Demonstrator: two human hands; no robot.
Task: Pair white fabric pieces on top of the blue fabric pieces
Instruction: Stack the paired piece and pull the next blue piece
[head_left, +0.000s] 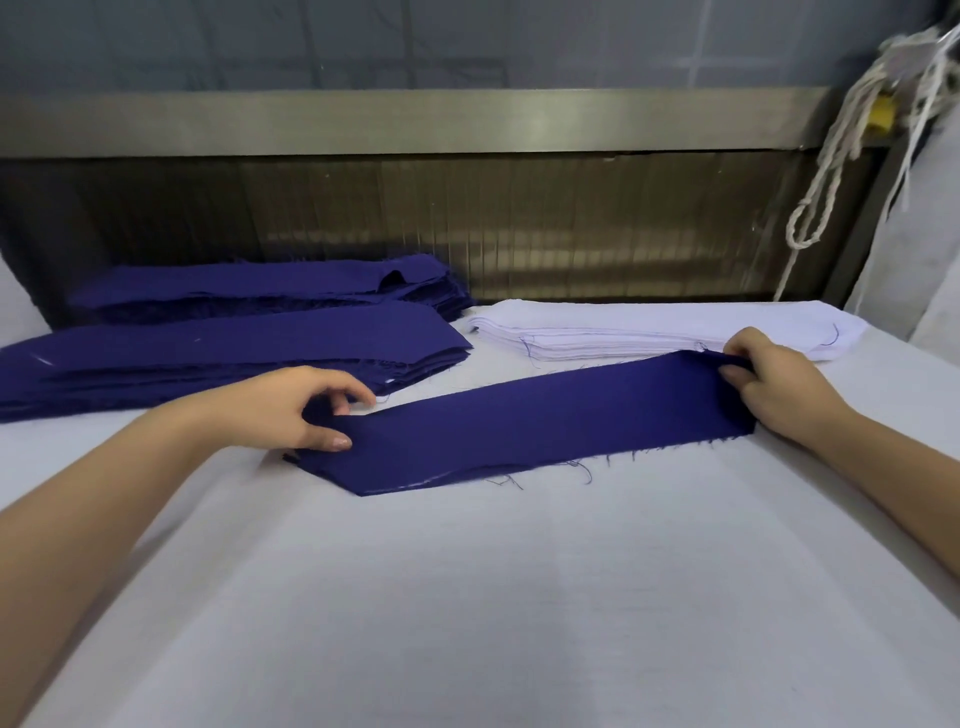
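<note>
the step in hand seems to be the laying out of 1 blue piece (545, 421) on the white table (467, 597), so that a white one can go on top of it. the blue piece lies flat and a little slanted, with loose threads along its near edge. the left hand (306, 410) grasps its left end, thumb on the cloth and fingers curled over the far edge. the right hand (769, 384) pinches its right end, and this end is lifted a little from the table.

just behind the blue piece, toward its right end, lies the white stack (649, 327), nearly touching the right hand. behind its left end lies the near blue stack (234, 353), close to the left hand, and further behind that the far blue stack (260, 283).

no white piece is on the blue piece yet, so this pair is not made. a thin pale line shows at its near edge; i cannot tell what it is.

the next move, i think, calls for letting the right end down flat, releasing it, then lifting only the top layer of the white stack. thin layers may cling together, so the pinch must take 1 sheet, and its edges must match the blue piece.
</note>
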